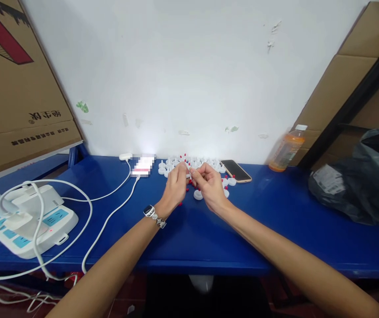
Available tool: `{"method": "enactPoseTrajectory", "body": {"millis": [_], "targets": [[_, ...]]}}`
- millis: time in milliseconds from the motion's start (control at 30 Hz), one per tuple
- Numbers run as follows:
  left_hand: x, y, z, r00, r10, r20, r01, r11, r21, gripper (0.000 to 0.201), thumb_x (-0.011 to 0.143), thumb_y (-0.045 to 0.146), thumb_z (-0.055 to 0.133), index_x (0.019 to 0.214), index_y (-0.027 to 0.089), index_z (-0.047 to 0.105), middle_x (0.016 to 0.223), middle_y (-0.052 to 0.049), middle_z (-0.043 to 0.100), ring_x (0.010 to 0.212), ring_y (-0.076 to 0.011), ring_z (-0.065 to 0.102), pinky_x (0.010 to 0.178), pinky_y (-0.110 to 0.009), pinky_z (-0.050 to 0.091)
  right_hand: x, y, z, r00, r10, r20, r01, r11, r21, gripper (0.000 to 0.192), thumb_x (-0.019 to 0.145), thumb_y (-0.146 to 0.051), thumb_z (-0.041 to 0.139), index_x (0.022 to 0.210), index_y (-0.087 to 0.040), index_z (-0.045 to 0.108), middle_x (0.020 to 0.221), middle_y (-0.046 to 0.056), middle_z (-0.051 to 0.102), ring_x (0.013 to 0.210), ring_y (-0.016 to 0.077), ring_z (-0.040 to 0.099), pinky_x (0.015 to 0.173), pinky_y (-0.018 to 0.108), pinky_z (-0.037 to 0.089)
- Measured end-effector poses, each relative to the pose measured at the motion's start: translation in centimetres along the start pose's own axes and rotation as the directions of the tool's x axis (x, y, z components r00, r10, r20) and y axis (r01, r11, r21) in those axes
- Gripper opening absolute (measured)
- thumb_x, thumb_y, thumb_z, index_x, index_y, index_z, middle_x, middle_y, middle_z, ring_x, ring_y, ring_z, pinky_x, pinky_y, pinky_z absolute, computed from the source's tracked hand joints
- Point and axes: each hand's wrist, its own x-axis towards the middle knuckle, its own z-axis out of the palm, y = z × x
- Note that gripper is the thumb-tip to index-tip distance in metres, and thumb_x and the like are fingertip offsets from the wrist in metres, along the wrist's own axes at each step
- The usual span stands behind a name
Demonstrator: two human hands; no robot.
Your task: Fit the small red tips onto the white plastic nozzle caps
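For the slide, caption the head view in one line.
Left hand and right hand pinch a small white part above scattered white caps.

A tiny white piece [189, 173], too small to make out in detail, is being pinched between the fingertips of the left hand [175, 185] and right hand [209, 185], while small white round caps [198, 194] and red bits [187, 190] are lying scattered just beyond and beneath both hands.
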Motion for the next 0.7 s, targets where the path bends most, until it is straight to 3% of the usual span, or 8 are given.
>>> {"method": "enactPoseTrajectory", "body": {"millis": [100,200,300,367,467,567,700], "targets": [[0.5,0.1,-1.0,1.000,0.005,0.012,-0.004,0.999,-0.045,0.049,0.100,0.059,0.024,0.085,0.020,0.050,0.075,-0.003,0.057,0.067,-0.0154,0.052,0.062,-0.028,0.043,0.6,-0.1,-0.6,0.999,-0.001,0.049,0.004,0.998,-0.066,0.045,0.077,-0.057,0.073,0.068,-0.022,0.047,0.053,-0.006,0.047,0.049,0.0088,0.037,0.050,0.025,0.031],[0.9,0.1,-2.5,0.998,0.030,0.061,-0.033,0.998,0.062,0.056,0.100,0.061,0.020,0.090,0.020,0.056,0.065,0.000,0.054,0.062,-0.0157,0.051,0.063,-0.029,0.042,1.1,0.1,-2.1,0.993,0.004,0.120,0.017,0.985,-0.170,0.044,0.079,-0.058,0.071,0.070,-0.022,0.047,0.054,-0.006,0.047,0.050,0.0099,0.039,0.050,0.025,0.031],[1.4,-0.5,-4.1,0.993,0.076,0.089,-0.094,0.972,0.217,0.050,0.101,0.058,0.025,0.087,0.020,0.056,0.064,0.001,0.053,0.062,-0.0160,0.050,0.061,-0.029,0.039,1.1,0.1,-3.6,0.947,0.063,0.314,0.054,0.935,-0.351,0.036,0.085,-0.053,0.066,0.075,-0.021,0.052,0.058,-0.004,0.053,0.052,0.0113,0.044,0.052,0.025,0.033],[1.8,-1.1,-5.0,0.990,0.102,0.095,-0.129,0.931,0.342,0.041,0.099,0.052,0.036,0.081,0.020,0.055,0.066,0.000,0.054,0.062,-0.0161,0.050,0.060,-0.029,0.037,0.9,0.0,-4.2,0.881,0.116,0.460,0.142,0.861,-0.489,0.029,0.088,-0.046,0.063,0.075,-0.020,0.055,0.062,-0.003,0.057,0.055,0.0119,0.047,0.055,0.026,0.035],[2.3,-2.1,-6.1,0.989,0.086,0.124,-0.136,0.863,0.487,0.028,0.094,0.042,0.049,0.081,0.019,0.058,0.073,-0.003,0.060,0.067,-0.0180,0.055,0.064,-0.030,0.040,0.9,-0.4,-4.4,0.809,0.140,0.571,0.332,0.693,-0.640,0.021,0.090,-0.031,0.062,0.073,-0.019,0.059,0.066,-0.002,0.063,0.059,0.0114,0.051,0.070,0.029,0.039],[2.5,-2.8,-6.9,0.986,0.053,0.155,-0.135,0.800,0.584,0.022,0.086,0.038,0.060,0.085,0.017,0.065,0.086,-0.008,0.065,0.079,-0.0215,0.060,0.073,-0.033,0.044,1.2,-0.7,-4.6,0.796,0.132,0.590,0.449,0.525,-0.723,0.015,0.089,-0.023,0.063,0.075,-0.018,0.060,0.067,-0.003,0.063,0.062,0.0107,0.054,0.086,0.035,0.035],[2.5,-3.3,-7.2,0.974,-0.064,0.218,-0.075,0.815,0.575,0.019,0.081,0.034,0.065,0.084,0.016,0.068,0.086,-0.008,0.067,0.080,-0.0221,0.062,0.073,-0.033,0.046,1.3,-0.8,-4.8,0.828,0.111,0.550,0.463,0.420,-0.781,0.009,0.088,-0.024,0.063,0.082,-0.018,0.061,0.070,-0.003,0.060,0.069,0.0132,0.055,0.086,0.034,0.032]]}}
